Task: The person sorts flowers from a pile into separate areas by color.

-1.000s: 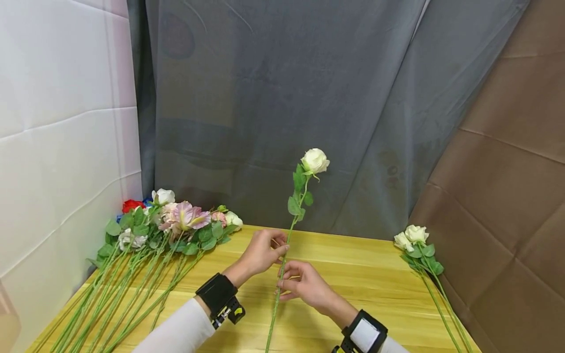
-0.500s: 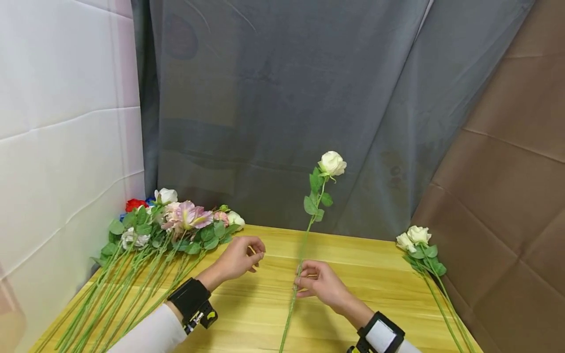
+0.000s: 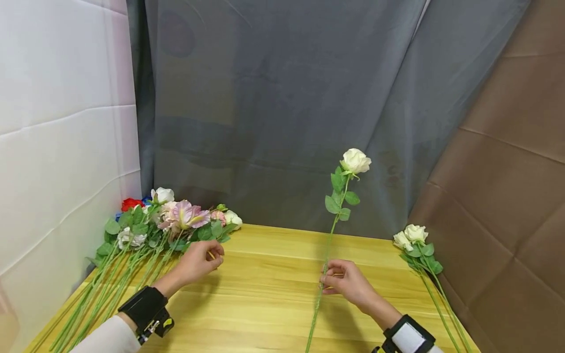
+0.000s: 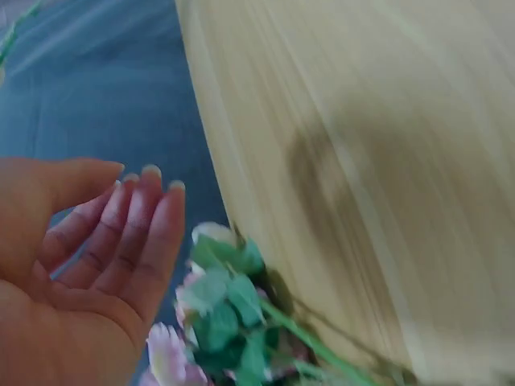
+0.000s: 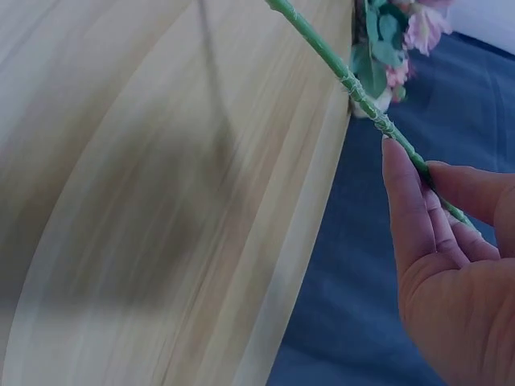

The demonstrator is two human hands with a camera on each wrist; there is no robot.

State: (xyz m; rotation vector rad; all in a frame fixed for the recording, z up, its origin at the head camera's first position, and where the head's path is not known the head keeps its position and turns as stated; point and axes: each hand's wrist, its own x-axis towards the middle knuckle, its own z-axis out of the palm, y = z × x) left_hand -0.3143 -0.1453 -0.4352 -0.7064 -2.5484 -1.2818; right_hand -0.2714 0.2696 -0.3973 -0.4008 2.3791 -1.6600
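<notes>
A long-stemmed white rose stands tilted slightly to the right over the table. My right hand pinches its green stem between thumb and fingertips, as the right wrist view shows up close. My left hand holds nothing; its fingers are loosely bent, thumb near the fingertips in the left wrist view. In the head view it overlaps the right side of a pile of mixed flowers, whose green stems run toward the near left. Green leaves and pink petals of the pile show below that hand.
Two white roses lie at the table's right side, stems toward me. The wooden table is bounded by a grey curtain behind, a white cloth wall on the left and a brown one on the right.
My left hand has let go of the rose's stem and moved left to the flower pile. My right hand has carried the rose to the right.
</notes>
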